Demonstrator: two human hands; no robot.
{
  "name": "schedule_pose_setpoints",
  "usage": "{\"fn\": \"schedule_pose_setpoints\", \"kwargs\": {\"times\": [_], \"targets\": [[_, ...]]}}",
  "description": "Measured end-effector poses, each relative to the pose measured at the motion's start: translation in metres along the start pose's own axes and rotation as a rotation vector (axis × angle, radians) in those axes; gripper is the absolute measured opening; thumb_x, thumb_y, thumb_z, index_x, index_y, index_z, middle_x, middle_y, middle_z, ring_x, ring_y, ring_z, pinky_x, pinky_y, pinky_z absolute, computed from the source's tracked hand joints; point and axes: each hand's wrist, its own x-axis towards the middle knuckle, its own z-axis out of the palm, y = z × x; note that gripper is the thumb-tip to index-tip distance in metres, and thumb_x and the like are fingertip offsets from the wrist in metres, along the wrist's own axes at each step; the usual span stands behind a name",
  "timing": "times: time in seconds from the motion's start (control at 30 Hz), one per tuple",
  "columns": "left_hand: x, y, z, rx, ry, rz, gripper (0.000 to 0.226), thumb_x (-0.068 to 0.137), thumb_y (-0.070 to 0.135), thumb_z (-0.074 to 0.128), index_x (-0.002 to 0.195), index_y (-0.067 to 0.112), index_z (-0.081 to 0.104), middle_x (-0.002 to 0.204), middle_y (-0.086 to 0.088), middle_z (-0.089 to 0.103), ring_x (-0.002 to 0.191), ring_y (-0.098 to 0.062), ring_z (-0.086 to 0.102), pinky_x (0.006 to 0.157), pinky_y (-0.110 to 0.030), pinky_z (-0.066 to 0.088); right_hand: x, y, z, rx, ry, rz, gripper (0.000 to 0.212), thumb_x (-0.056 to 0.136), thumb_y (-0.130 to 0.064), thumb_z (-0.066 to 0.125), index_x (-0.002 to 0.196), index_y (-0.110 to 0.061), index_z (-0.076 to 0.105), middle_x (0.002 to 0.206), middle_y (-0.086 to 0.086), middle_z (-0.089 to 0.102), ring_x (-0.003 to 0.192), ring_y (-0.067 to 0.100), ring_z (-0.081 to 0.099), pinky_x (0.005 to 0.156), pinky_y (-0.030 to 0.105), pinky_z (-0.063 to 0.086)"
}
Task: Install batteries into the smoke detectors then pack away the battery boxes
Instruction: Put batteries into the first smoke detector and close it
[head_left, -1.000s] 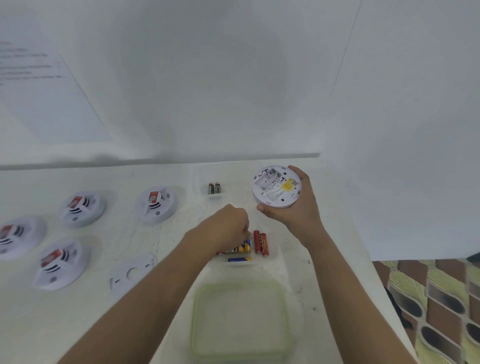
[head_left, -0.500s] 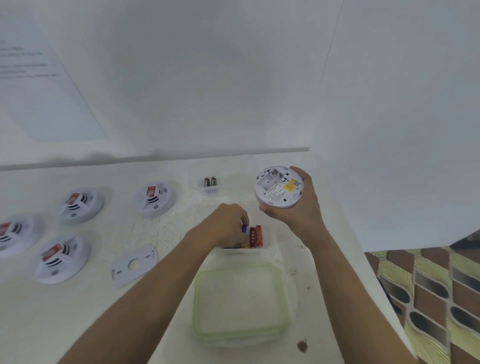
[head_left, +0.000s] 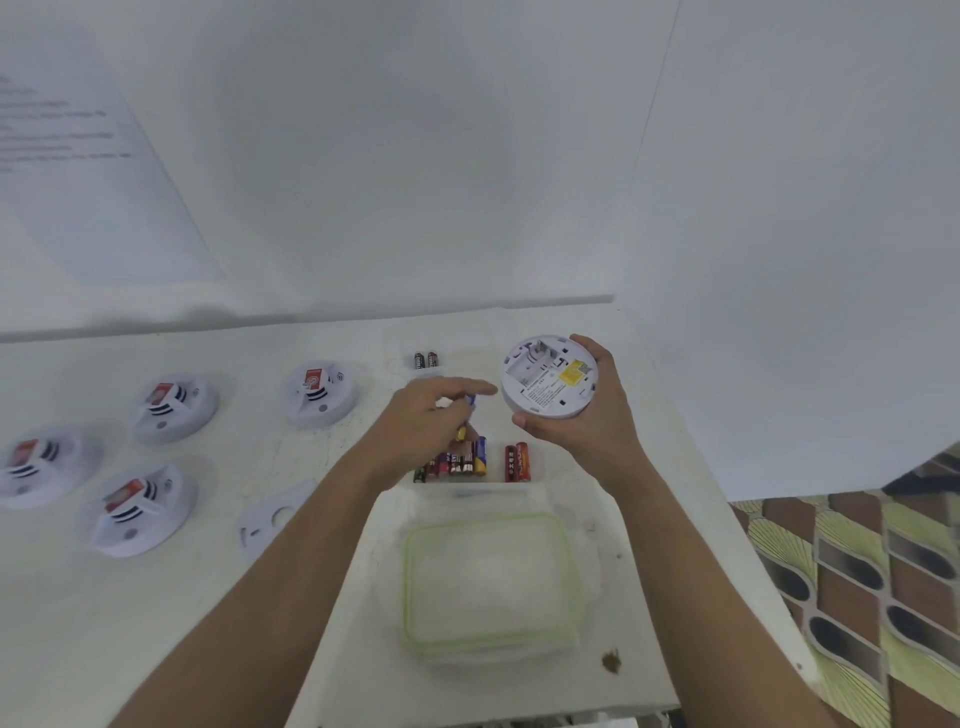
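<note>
Here our right hand (head_left: 587, 431) grips a detector (head_left: 548, 376) by its rim, back up and battery bay showing, above the table's (head_left: 156, 623) far right corner. Our left hand (head_left: 421, 421) pinches a battery (head_left: 466, 415) just beside it, forefinger stretched toward the detector, over the box (head_left: 539, 467) of batteries. Nearer us sits a lidded tub (head_left: 488, 577). Four more detectors (head_left: 319, 392) lie well to the left.

The middle smoke detector (head_left: 549, 376) is white with a yellow sticker. The left smoke detectors (head_left: 174, 408) are white with red tags. One battery (head_left: 470, 400) is blue and yellow, two batteries (head_left: 517, 461) are red. The lid (head_left: 408, 582) has a green rim. The floor (head_left: 852, 561) has brown and yellow shapes.
</note>
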Motion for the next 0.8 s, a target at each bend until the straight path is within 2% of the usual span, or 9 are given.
{"fn": "schedule_pose_setpoints", "kwargs": {"times": [0.1,0.17,0.2,0.3,0.4,0.47,0.57,0.7,0.8], "targets": [[-0.005,0.001,-0.013,-0.053,0.051,0.041,0.034,0.099,0.012,0.053,0.128,0.029,0.058,0.105,0.0,0.068,0.076,-0.008,0.066,0.072,-0.028,0.05,-0.005,-0.002,0.007,-0.009,-0.013,-0.005,0.102,0.06,-0.007,0.095,0.143,-0.021,0.038,0.132,-0.009,0.056,0.122,0.0,0.056,0.101,0.043,0.055],[-0.007,0.002,-0.021,-0.076,0.116,0.064,0.023,0.096,0.014,0.062,0.117,0.021,0.059,0.105,-0.001,0.07,0.077,-0.008,0.066,0.076,-0.028,0.048,-0.008,-0.004,0.011,-0.004,-0.035,-0.016,0.1,0.063,0.002,0.093,0.143,-0.02,0.038,0.134,-0.006,0.055,0.124,0.002,0.055,0.101,0.046,0.055],[-0.008,0.003,-0.024,-0.096,0.141,0.081,0.018,0.093,0.014,0.066,0.11,0.018,0.063,0.104,-0.002,0.071,0.078,-0.009,0.067,0.077,-0.03,0.05,-0.009,-0.005,0.013,-0.006,-0.049,-0.027,0.099,0.063,0.005,0.092,0.143,-0.018,0.038,0.134,-0.006,0.054,0.124,0.003,0.055,0.1,0.044,0.056],[-0.014,0.01,-0.033,-0.156,0.149,0.151,0.01,0.087,0.01,0.074,0.097,0.013,0.074,0.101,-0.006,0.075,0.092,-0.021,0.07,0.09,-0.042,0.055,-0.011,-0.008,0.02,-0.028,-0.09,-0.06,0.098,0.062,0.014,0.088,0.139,-0.02,0.038,0.131,-0.007,0.054,0.121,-0.001,0.056,0.09,0.024,0.055],[-0.018,0.015,-0.041,-0.164,0.137,0.208,0.013,0.088,0.005,0.071,0.097,0.013,0.077,0.103,-0.006,0.073,0.099,-0.031,0.067,0.091,-0.048,0.053,-0.012,-0.011,0.026,-0.025,-0.119,-0.073,0.098,0.062,0.018,0.087,0.137,-0.025,0.039,0.131,-0.005,0.055,0.119,-0.002,0.057,0.084,0.02,0.055],[-0.019,0.017,-0.044,-0.088,0.105,0.217,0.019,0.09,0.004,0.067,0.101,0.016,0.077,0.1,-0.003,0.075,0.096,-0.027,0.067,0.087,-0.047,0.054,-0.014,-0.012,0.029,-0.026,-0.141,-0.065,0.1,0.061,0.017,0.088,0.138,-0.023,0.038,0.131,-0.005,0.056,0.119,0.0,0.058,0.086,0.022,0.054],[-0.02,0.021,-0.047,-0.078,0.047,0.208,0.023,0.091,0.003,0.067,0.109,0.016,0.07,0.091,0.003,0.076,0.087,-0.014,0.071,0.08,-0.03,0.056,-0.017,-0.015,0.032,-0.03,-0.178,-0.039,0.1,0.059,0.008,0.09,0.14,-0.021,0.038,0.128,-0.01,0.057,0.117,-0.002,0.058,0.085,0.023,0.055],[-0.017,0.019,-0.049,-0.056,0.091,0.208,0.02,0.083,0.009,0.078,0.098,0.009,0.066,0.09,-0.005,0.075,0.089,-0.022,0.072,0.087,-0.039,0.059,-0.022,-0.02,0.037,-0.044,-0.221,-0.029,0.099,0.06,-0.004,0.087,0.145,-0.018,0.036,0.132,-0.009,0.055,0.119,0.002,0.058,0.081,0.027,0.058],[-0.016,0.018,-0.048,-0.039,0.114,0.256,0.014,0.081,0.012,0.08,0.092,0.006,0.074,0.089,-0.007,0.076,0.088,-0.024,0.073,0.086,-0.042,0.059,-0.023,-0.02,0.038,-0.072,-0.236,-0.039,0.099,0.061,-0.008,0.088,0.145,-0.018,0.036,0.134,-0.007,0.054,0.123,0.009,0.057,0.09,0.034,0.057]]}}
